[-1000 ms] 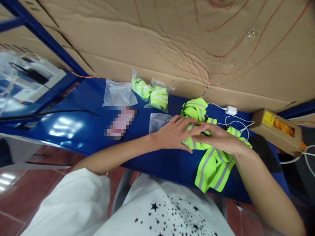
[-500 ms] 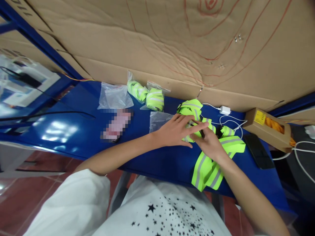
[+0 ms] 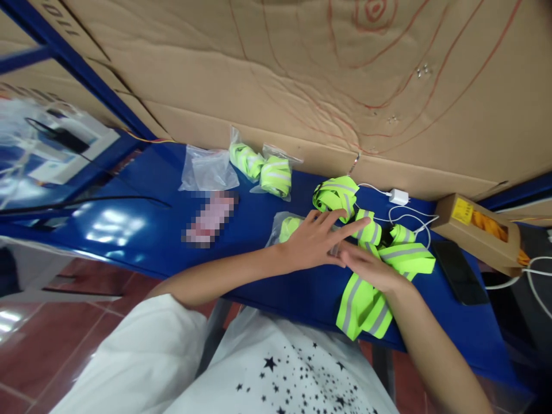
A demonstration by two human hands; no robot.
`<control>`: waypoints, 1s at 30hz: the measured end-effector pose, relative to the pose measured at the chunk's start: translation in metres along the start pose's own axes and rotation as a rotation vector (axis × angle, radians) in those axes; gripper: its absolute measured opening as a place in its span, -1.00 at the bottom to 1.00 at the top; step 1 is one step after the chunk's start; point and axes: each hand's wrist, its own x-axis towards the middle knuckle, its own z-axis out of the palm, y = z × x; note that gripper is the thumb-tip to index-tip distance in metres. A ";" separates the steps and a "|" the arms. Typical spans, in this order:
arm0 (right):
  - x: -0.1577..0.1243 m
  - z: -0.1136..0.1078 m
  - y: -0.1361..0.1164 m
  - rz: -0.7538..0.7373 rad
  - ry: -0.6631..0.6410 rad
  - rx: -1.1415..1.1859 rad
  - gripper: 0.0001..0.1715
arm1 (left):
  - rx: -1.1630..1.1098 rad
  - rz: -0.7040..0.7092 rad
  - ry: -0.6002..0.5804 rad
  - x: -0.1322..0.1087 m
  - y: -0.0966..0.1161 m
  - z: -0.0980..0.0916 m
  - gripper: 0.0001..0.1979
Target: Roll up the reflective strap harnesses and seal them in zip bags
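A clear plastic bag [image 3: 276, 231] with a rolled neon-yellow reflective strap [image 3: 290, 227] inside lies at my left hand [image 3: 311, 242]. That hand bends over the bag's right end, its index finger stretched out to the right and its thumb below, with a bit of clear film between them. My right hand [image 3: 370, 269] meets the film from the right, fingers together and pointing left; its fingertips are partly hidden. Just beyond my hands sits a loosely coiled reflective strap [image 3: 335, 192]. More loose strap [image 3: 366, 307] lies beneath my right wrist and reaches the table's front edge.
Two bagged strap rolls [image 3: 276, 175] and a flat clear bag [image 3: 209, 168] rest at the back. A blurred pink item [image 3: 211, 219] lies left. On the right are a white charger [image 3: 399, 197], a dark phone [image 3: 459, 272] and a cardboard box [image 3: 478, 233]. A cardboard panel [image 3: 259, 86] stands behind.
The strap roll now shows inside the bag, left of my left hand. My right hand has dropped a little and its fingers have straightened. The view has shifted slightly.
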 end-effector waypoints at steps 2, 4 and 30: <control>0.003 0.005 0.001 0.004 -0.016 -0.027 -0.34 | -0.131 0.075 0.020 -0.004 0.000 -0.006 -0.05; 0.006 0.010 0.003 0.022 0.015 -0.012 -0.36 | -0.245 0.177 0.053 -0.012 -0.003 -0.019 0.01; 0.001 0.021 0.006 0.020 0.254 -0.105 -0.44 | -0.047 -0.791 0.236 -0.163 -0.074 -0.084 -0.43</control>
